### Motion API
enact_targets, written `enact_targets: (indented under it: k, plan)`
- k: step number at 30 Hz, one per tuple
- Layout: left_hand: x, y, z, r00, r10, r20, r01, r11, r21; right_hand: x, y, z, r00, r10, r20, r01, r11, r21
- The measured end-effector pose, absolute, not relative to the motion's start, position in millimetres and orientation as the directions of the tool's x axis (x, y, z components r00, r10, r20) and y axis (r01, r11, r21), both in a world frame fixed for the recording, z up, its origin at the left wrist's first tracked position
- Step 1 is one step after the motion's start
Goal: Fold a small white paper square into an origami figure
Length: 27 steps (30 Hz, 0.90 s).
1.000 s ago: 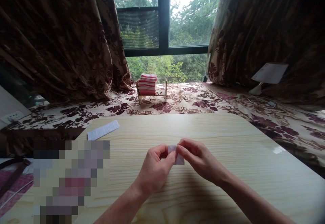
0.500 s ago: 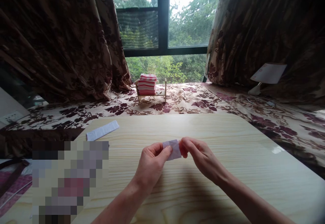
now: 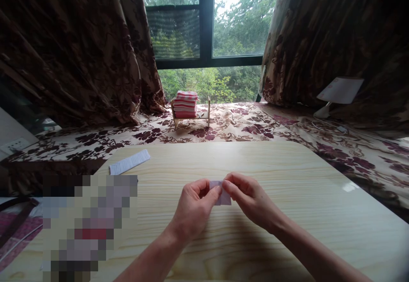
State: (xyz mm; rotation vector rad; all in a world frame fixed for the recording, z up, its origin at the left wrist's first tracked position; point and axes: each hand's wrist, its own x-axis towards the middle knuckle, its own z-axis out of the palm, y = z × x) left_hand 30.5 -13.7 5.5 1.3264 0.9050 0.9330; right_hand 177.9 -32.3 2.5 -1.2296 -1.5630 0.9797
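Fingers of our left hand clasp a small, flat, pale-lilac piece of folded paper by its left side, thumb over its face — and our right hand pinches its upper right edge. We hold it over a pale, wood-grained, round-cornered tabletop. Farther left — well apart from our hands — lies a narrow white strip with fine lines.

Your small, flat, pale lilac paper looks unpatterned; your broad cream wood-look tabletop has tan grain; the folded pink-and-white cloth stack is striped; the draped brown fabric curtains are floral.
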Motion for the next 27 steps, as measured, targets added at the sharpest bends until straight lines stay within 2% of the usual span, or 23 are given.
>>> enact_targets:
  k: [2,7,13,22,27]
  plan:
    - [30.8,-14.3,4.7,0.385,0.923,-0.013,-0.023,0.024,0.999,177.1,-32.9,1.8,-0.115,0.976,0.182,0.291,0.209,-0.934]
    - [29.2,-13.5,10.4,0.409,0.906,-0.106,-0.075,0.149,0.986,180.2,-30.5,1.3,-0.066,0.971,0.229,0.276,0.238,-0.931]
    - [25.8,-10.0,16.1,0.391,0.915,-0.103,0.023,0.103,0.994,186.3,-26.6,2.4,0.018,0.973,0.228,0.224,0.219,-0.950]
    - [26.7,-13.0,13.2,0.348,0.936,-0.050,0.060,0.031,0.998,181.5,-29.6,0.4,-0.194,0.957,0.217,0.113,0.241,-0.964]
    - [26.4,-13.2,12.7,0.368,0.930,-0.026,0.057,0.005,0.998,177.2,-30.0,0.2,-0.160,0.967,0.196,0.056,0.208,-0.977]
